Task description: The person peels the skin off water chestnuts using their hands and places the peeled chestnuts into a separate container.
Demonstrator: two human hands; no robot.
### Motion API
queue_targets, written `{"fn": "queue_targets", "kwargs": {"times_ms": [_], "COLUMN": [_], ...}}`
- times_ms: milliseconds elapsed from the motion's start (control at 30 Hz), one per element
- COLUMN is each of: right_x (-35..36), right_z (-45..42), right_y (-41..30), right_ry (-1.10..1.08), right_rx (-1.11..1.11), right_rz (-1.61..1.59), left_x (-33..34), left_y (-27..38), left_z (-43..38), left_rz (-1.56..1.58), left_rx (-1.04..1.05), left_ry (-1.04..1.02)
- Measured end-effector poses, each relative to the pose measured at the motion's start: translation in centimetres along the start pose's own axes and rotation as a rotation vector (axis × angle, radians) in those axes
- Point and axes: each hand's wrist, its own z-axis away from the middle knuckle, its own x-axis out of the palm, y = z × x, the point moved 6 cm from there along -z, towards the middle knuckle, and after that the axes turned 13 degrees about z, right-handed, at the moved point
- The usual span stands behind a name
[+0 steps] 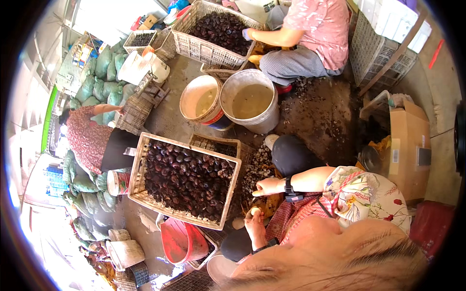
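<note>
My left hand pinches a small, pale, peeled corm, apparently a water chestnut, between thumb and fingertips. A short way off, my right hand is loosely curled above a heap of pale and dark peelings. Something yellow shows at its fingertip; whether that is a finger cover or a held tool cannot be told. In front of me stands a whitish plastic crate, tilted and filled with dark, unpeeled water chestnuts. Another crate is partly hidden behind and beneath it.
Two buckets of cloudy water, a pale bucket and a white-rimmed bucket, stand to my right. A red bucket is to my left. One person works at a big crate; another person bends near green sacks.
</note>
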Motion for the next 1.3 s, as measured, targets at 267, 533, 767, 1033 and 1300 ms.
{"fn": "queue_targets", "kwargs": {"times_ms": [267, 533, 767, 1033, 1300], "right_x": [0.8, 0.7, -0.4, -2.1, -0.7], "right_z": [0.1, 0.0, -0.4, 3.8, 0.8], "right_y": [0.2, 0.4, -0.4, -5.2, -1.4], "right_ry": [0.051, -0.013, 0.170, 0.420, 0.235], "right_rx": [0.001, -0.008, -0.046, -0.410, -0.149], "right_rz": [-0.105, -0.133, -0.314, -0.260, -0.303], "left_x": [-1.8, -1.7, 0.9, 0.6, 0.7], "left_y": [-1.9, -1.7, 1.0, 1.0, 0.4], "left_z": [-1.1, -0.4, 1.1, 0.7, 1.5], "left_rz": [0.115, 0.247, 0.602, 0.676, 0.597], "left_rx": [0.077, -0.223, -0.126, -0.137, -0.131], "left_ry": [-0.064, -0.088, -0.155, -0.087, -0.062]}}
